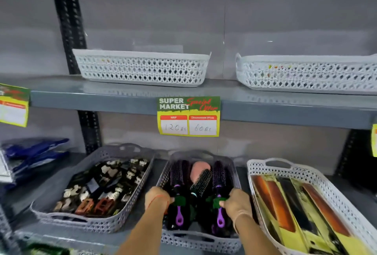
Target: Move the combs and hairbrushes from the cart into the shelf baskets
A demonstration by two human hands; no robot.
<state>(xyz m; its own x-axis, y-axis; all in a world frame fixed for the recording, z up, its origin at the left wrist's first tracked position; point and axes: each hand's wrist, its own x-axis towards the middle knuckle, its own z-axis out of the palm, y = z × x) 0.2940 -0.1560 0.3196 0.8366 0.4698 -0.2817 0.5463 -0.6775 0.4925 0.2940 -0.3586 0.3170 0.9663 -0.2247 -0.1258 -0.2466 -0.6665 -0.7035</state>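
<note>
single head view only, nothing to cross-check against. i read it as worn high, facing straight at the shelving, tilted down. lower shelf's middle basket (201, 242) sits close at bottom centre, both forearms entering from the bottom edge. upper shelf edge (91, 100) crosses mid-frame, farther back. wide lens; edges blurred.

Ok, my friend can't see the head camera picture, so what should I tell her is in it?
Two hands, left hand and right hand, reach into the middle basket on a shop shelf, each at a purple-handled round hairbrush. A basket of hair clips sits left, a white basket of packaged combs right, and two white baskets above a price tag.
</note>
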